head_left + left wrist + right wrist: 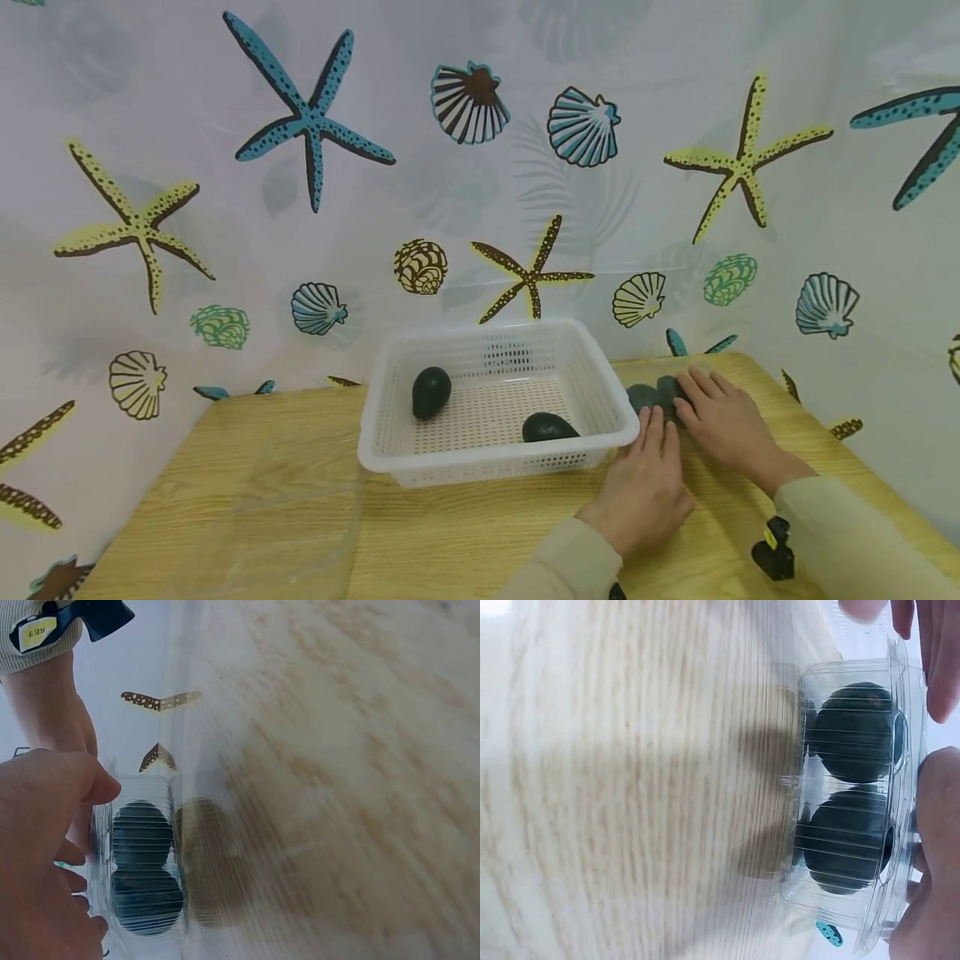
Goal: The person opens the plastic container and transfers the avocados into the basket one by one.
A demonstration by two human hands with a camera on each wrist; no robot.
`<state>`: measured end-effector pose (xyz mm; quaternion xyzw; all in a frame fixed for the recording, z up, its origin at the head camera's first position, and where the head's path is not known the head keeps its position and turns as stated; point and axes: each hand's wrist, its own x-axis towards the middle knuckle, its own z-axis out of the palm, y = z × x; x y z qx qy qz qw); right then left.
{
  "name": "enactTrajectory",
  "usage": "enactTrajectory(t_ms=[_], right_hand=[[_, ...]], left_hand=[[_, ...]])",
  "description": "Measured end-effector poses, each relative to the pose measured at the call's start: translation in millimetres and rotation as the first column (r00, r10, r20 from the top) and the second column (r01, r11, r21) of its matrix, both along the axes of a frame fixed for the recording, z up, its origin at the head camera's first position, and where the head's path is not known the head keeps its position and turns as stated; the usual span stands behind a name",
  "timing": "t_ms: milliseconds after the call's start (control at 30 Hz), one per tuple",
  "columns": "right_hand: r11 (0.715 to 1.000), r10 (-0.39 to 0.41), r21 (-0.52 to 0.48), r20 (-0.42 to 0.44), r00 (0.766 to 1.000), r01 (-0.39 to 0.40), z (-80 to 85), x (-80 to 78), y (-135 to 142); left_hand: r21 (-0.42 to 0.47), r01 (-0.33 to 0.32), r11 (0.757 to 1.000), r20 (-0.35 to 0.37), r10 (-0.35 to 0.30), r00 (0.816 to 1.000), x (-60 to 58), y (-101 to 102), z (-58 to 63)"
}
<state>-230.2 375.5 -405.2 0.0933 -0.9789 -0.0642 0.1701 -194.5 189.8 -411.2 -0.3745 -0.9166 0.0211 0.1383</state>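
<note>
At the right of the table stands a clear plastic clamshell box (799, 892), its lid lying over the base. Through its ribbed walls show dark green avocados (855, 735). My left hand (647, 479) reaches over the near side, straight fingertips resting on the top. From the right, my right hand (723, 421) lies with extended fingers on the far part of the lid. The left wrist view has the left hand (45, 840) along the lid edge; in the right wrist view the right hand (934, 847) touches the rim. Both hands partly hide the box in the head view.
A white perforated basket (382, 462) stands left of the box, close beside it, with an avocado (431, 392) at its left and another avocado (549, 427) near its front wall. A second clear plastic container (300, 500) lies at the table's left. A patterned curtain (480, 192) hangs behind.
</note>
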Motion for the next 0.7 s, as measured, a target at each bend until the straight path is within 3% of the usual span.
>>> enactTrajectory(t_ms=[333,533,700], right_hand=[[0.991,-0.031,-0.128,-0.004,1.0,0.03,-0.2,13.8,-3.6],[0.992,-0.02,-0.128,-0.02,1.0,0.018,-0.6,23.4,-3.8],[0.995,-0.02,-0.098,-0.035,0.999,0.016,-0.8,31.1,-1.4]], left_hand=[[0.047,-0.004,0.999,-0.042,0.006,0.999,0.8,-0.8,-2.8],[0.052,-0.022,0.998,-0.039,0.024,0.999,0.7,-1.3,-2.6],[0.071,0.01,0.997,-0.063,-0.006,0.998,2.1,-2.6,-2.3]])
